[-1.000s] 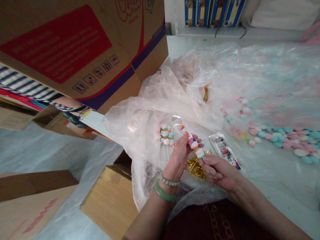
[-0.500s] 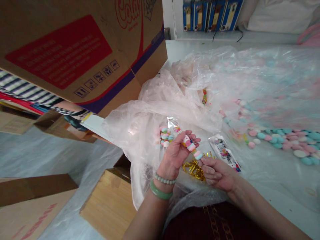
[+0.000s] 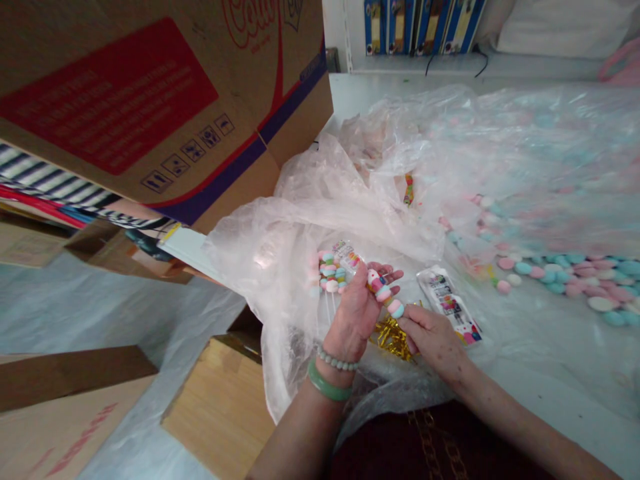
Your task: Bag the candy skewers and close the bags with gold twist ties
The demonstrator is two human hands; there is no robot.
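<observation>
A skewer of pink, white and blue marshmallows (image 3: 384,295) with a printed wrapper section at its upper end lies across the fingers of my left hand (image 3: 356,308), the thumb beside it. My right hand (image 3: 434,339) pinches the lower end of the skewer, its back turned upward; the stick there is hidden by the fingers. Under my hands is a pile of gold twist ties (image 3: 394,339). Left of them lie several more marshmallow skewers (image 3: 331,272) with white sticks, next to a clear printed wrapper (image 3: 346,252). Flat printed bags (image 3: 447,300) rest to the right.
Crumpled clear plastic sheeting (image 3: 320,213) covers much of the white table. Many loose pastel marshmallows (image 3: 583,280) lie at the right, some under plastic. A large cardboard box (image 3: 240,87) stands at the left. Lower cartons (image 3: 220,400) sit beside the table. Blue-spined boxes (image 3: 423,27) line a shelf behind.
My right hand has turned over, back up, and its fingers sit closer on the skewer's lower end. My left hand shifted down and left, then slightly back right.
</observation>
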